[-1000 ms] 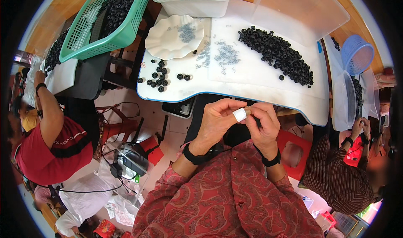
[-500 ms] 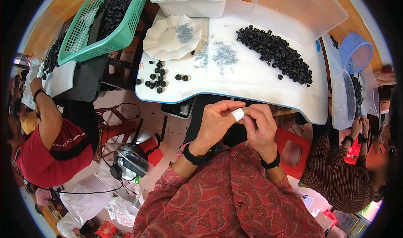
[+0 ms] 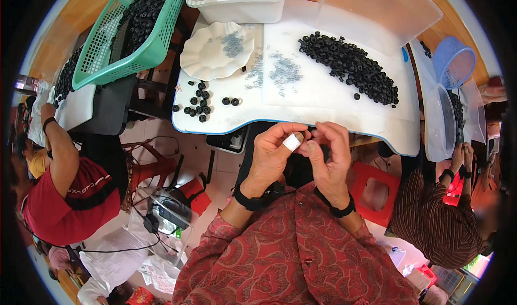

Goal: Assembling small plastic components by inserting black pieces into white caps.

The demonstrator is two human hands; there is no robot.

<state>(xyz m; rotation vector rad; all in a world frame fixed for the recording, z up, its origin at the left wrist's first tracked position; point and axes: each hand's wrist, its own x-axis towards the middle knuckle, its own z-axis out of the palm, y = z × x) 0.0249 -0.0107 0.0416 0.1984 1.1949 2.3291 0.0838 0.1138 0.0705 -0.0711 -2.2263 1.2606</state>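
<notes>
Left hand (image 3: 271, 150): fingers bent, white wrap (image 3: 291, 142) at thumb. Right hand (image 3: 330, 157): half-curled, tips close by. Any grip: I cannot tell; I'd brace fingertips together. Beyond, on white table (image 3: 242, 111): heaped black pieces (image 3: 350, 68).

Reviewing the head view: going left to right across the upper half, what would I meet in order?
Green basket → scalloped white plate → main scatter of small clear pieces → heap of black pieces → blue basket.
</notes>
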